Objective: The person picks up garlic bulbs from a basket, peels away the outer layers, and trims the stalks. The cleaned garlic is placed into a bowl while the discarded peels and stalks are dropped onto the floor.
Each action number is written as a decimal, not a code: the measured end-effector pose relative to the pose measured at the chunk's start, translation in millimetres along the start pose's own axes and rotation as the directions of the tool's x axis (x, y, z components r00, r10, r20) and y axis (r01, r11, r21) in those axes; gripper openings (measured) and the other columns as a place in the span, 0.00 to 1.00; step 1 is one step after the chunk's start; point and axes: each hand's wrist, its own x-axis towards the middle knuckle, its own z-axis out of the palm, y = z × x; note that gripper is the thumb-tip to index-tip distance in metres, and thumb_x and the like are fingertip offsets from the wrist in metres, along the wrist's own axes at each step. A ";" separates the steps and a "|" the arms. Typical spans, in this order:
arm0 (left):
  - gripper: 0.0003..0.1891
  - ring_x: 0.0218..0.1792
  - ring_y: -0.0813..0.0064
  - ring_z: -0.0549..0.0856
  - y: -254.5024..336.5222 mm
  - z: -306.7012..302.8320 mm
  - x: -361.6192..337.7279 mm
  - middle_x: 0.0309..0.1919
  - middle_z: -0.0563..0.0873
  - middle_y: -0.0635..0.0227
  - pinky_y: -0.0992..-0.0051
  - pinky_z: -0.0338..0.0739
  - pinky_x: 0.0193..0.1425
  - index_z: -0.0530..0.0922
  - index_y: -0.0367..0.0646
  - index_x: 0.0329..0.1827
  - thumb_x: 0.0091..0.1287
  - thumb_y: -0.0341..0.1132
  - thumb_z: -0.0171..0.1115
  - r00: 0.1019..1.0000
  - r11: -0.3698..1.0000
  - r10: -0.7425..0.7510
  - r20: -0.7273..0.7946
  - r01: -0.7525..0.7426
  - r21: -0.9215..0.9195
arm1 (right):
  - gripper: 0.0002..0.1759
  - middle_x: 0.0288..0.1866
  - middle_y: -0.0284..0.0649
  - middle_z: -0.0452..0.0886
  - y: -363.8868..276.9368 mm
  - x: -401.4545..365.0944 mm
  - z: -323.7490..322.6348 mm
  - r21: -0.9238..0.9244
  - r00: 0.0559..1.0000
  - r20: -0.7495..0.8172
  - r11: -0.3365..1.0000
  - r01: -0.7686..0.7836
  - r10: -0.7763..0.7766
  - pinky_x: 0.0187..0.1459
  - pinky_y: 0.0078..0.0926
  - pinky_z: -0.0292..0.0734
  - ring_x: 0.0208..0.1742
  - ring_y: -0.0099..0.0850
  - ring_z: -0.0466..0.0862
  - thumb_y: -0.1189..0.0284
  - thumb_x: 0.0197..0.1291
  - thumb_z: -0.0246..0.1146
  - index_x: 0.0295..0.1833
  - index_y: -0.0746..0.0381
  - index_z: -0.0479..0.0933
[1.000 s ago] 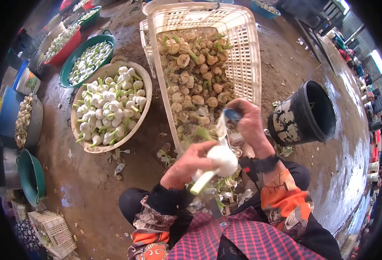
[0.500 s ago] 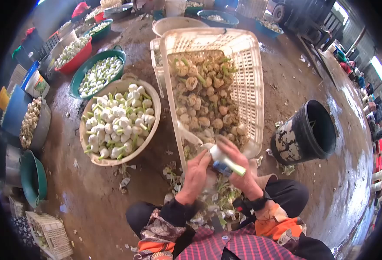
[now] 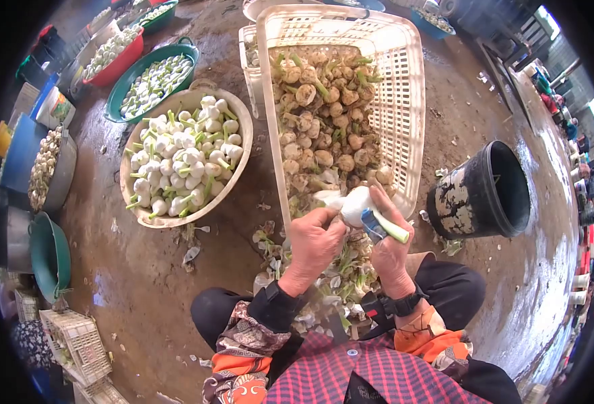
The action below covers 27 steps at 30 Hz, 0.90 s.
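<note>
A white garlic bulb (image 3: 356, 205) with a cut green stem rests in my right hand (image 3: 392, 252), whose fingers are closed round it. The stem points down and right past the fingers. Something blue (image 3: 372, 225) lies against the fingers beside the stem; its kind I cannot tell. My left hand (image 3: 316, 246) is closed, thumb and forefinger pinching at the bulb's left side, where a flap of white garlic skin (image 3: 329, 198) stands out. Both hands are over the near end of a white plastic crate (image 3: 399, 101) holding brown, unpeeled garlic bulbs (image 3: 331, 118).
To the left, a pale basin (image 3: 246, 151) is heaped with clean garlic. Behind it are a green tub (image 3: 114, 111) and a red tub (image 3: 137, 54) of garlic. A black bucket (image 3: 469, 195) leans at right. Garlic peelings (image 3: 341, 289) litter the floor between my knees.
The view has tilted, so the crate and basin sit higher. My left fingers have curled into a pinch, and loose skin now stands out from the bulb. My right hand is less blurred.
</note>
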 end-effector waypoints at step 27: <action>0.09 0.25 0.58 0.82 -2.8 -4.5 3.6 0.23 0.81 0.56 0.69 0.75 0.25 0.78 0.34 0.32 0.54 0.32 0.64 0.915 0.741 0.395 0.081 -0.370 0.560 | 0.56 0.60 0.42 0.72 -6.9 -17.5 36.4 0.418 0.914 -0.195 0.873 -0.251 0.356 0.54 0.30 0.76 0.56 0.28 0.76 0.38 0.43 0.67 0.66 0.73 0.62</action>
